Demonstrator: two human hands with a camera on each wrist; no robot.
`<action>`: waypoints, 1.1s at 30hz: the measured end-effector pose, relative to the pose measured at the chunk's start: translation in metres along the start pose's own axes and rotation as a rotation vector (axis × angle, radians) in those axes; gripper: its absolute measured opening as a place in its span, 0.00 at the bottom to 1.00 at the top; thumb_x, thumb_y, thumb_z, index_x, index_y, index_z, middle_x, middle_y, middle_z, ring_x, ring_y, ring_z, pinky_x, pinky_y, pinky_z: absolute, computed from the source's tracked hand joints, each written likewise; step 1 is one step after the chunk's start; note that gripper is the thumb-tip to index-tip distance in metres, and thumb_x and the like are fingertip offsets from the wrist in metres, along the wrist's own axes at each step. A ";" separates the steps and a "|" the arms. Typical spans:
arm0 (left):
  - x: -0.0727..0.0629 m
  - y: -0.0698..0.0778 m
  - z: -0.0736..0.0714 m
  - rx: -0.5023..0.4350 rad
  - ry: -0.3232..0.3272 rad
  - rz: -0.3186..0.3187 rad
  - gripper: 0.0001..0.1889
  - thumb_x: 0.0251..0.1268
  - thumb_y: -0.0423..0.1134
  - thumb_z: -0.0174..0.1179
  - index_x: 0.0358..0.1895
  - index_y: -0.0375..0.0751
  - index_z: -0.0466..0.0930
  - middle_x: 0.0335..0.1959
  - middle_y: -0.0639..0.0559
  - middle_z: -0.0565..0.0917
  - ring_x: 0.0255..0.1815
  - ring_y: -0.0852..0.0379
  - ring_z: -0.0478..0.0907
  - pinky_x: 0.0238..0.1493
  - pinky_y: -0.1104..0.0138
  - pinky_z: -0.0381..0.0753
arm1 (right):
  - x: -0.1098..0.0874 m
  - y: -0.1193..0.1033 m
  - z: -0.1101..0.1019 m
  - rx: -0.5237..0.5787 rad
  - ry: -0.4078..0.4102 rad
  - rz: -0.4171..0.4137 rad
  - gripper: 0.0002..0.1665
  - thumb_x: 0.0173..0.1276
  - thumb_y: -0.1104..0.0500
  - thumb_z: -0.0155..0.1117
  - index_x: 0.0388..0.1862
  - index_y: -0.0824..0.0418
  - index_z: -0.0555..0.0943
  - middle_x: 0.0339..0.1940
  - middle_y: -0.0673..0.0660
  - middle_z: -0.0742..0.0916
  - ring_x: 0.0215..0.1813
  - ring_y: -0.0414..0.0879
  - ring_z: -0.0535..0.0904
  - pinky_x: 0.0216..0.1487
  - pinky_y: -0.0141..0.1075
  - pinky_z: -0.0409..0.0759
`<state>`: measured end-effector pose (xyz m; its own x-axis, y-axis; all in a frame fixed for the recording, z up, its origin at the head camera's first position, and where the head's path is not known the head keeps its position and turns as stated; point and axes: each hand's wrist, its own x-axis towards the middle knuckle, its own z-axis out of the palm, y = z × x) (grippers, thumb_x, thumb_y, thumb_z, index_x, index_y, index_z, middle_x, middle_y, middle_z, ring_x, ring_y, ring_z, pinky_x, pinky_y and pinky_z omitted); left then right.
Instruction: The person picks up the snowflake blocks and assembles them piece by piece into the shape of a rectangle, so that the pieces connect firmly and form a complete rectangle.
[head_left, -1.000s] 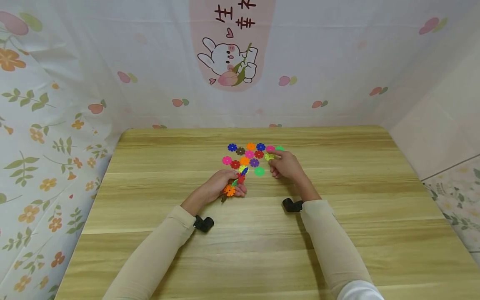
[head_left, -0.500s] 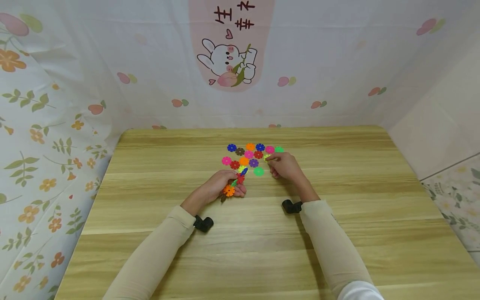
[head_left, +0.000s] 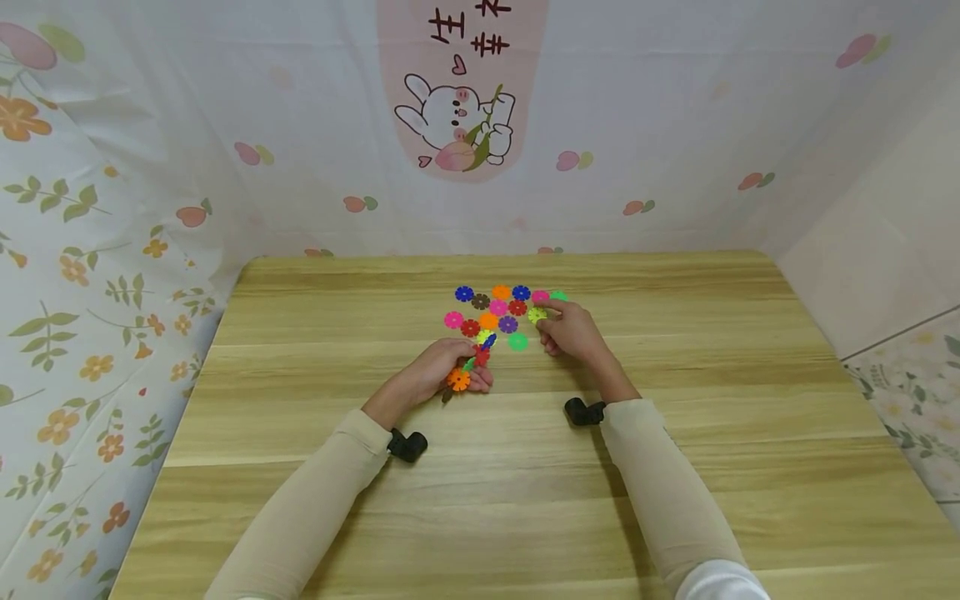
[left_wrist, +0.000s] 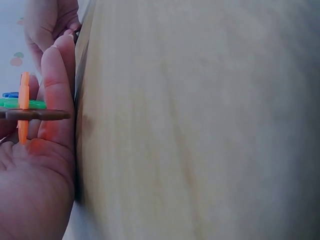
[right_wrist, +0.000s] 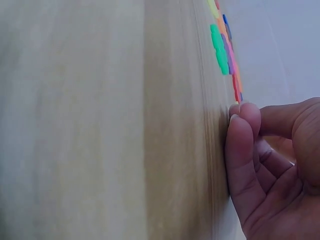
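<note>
My left hand [head_left: 442,371] holds a chain of interlocked plastic snowflake discs. Along it show an orange disc [head_left: 459,380], a green disc [left_wrist: 37,104], a red disc [head_left: 482,357], a blue disc [head_left: 490,341] and a brown disc [left_wrist: 42,115] at the near end. On the right, the thumb and index finger of my right hand [head_left: 572,332] take the edges of a yellow-green snowflake disc [head_left: 536,315] lying among the loose ones. In the right wrist view those fingertips [right_wrist: 245,117] come close together low at the tabletop, and the disc is mostly hidden behind them.
Loose snowflake discs lie between and beyond the hands, among them a purple disc [head_left: 508,325], a light green disc [head_left: 518,342] and a dark blue disc [head_left: 464,294]. The wooden table [head_left: 510,517] meets a patterned cloth [head_left: 300,167] at its back edge.
Half a second ago, the right thumb and index finger were closer together over the yellow-green disc; now they are farther apart at its edges. The left hand and its chain stay in place.
</note>
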<state>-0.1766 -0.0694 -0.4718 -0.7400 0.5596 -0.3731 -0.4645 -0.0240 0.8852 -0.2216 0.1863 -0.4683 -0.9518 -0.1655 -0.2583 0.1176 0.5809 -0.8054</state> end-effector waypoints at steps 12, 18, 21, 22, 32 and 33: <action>0.001 0.002 0.000 0.036 0.007 -0.002 0.19 0.79 0.38 0.40 0.56 0.22 0.68 0.33 0.39 0.85 0.31 0.52 0.85 0.39 0.66 0.86 | 0.005 -0.006 -0.001 -0.056 0.002 0.051 0.25 0.74 0.60 0.55 0.68 0.62 0.70 0.21 0.56 0.84 0.18 0.43 0.78 0.26 0.36 0.84; 0.001 0.000 0.000 0.052 0.014 -0.012 0.20 0.80 0.39 0.39 0.57 0.22 0.69 0.34 0.39 0.84 0.31 0.53 0.85 0.40 0.66 0.86 | 0.007 -0.008 -0.002 -0.015 -0.028 0.113 0.23 0.72 0.61 0.58 0.63 0.69 0.68 0.22 0.57 0.83 0.18 0.44 0.79 0.27 0.36 0.84; 0.001 -0.001 0.000 0.057 0.016 -0.014 0.20 0.80 0.39 0.39 0.58 0.22 0.69 0.34 0.38 0.84 0.31 0.53 0.85 0.40 0.65 0.86 | 0.008 -0.009 -0.005 0.019 -0.044 0.152 0.25 0.72 0.61 0.58 0.62 0.71 0.66 0.21 0.57 0.83 0.18 0.43 0.78 0.26 0.36 0.83; 0.001 -0.001 0.000 0.058 0.016 -0.015 0.20 0.80 0.39 0.40 0.58 0.22 0.69 0.34 0.38 0.84 0.31 0.53 0.85 0.40 0.65 0.86 | 0.008 -0.009 -0.006 0.028 -0.051 0.166 0.25 0.72 0.61 0.59 0.62 0.71 0.66 0.21 0.56 0.83 0.17 0.42 0.78 0.25 0.35 0.83; 0.000 -0.001 0.001 0.071 0.021 -0.015 0.20 0.80 0.39 0.40 0.58 0.24 0.69 0.34 0.40 0.84 0.32 0.53 0.85 0.39 0.66 0.86 | 0.002 -0.007 -0.015 0.017 -0.142 0.173 0.13 0.74 0.58 0.58 0.43 0.68 0.70 0.19 0.54 0.82 0.17 0.41 0.77 0.24 0.34 0.82; 0.000 -0.001 0.001 0.071 0.022 -0.015 0.20 0.80 0.39 0.40 0.58 0.24 0.69 0.34 0.40 0.84 0.32 0.53 0.85 0.39 0.66 0.86 | 0.002 -0.007 -0.015 0.007 -0.149 0.164 0.12 0.74 0.58 0.57 0.40 0.68 0.71 0.19 0.54 0.82 0.17 0.41 0.77 0.25 0.34 0.83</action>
<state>-0.1759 -0.0682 -0.4722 -0.7442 0.5409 -0.3919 -0.4404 0.0438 0.8967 -0.2285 0.1942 -0.4551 -0.8674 -0.1853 -0.4619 0.2700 0.6044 -0.7495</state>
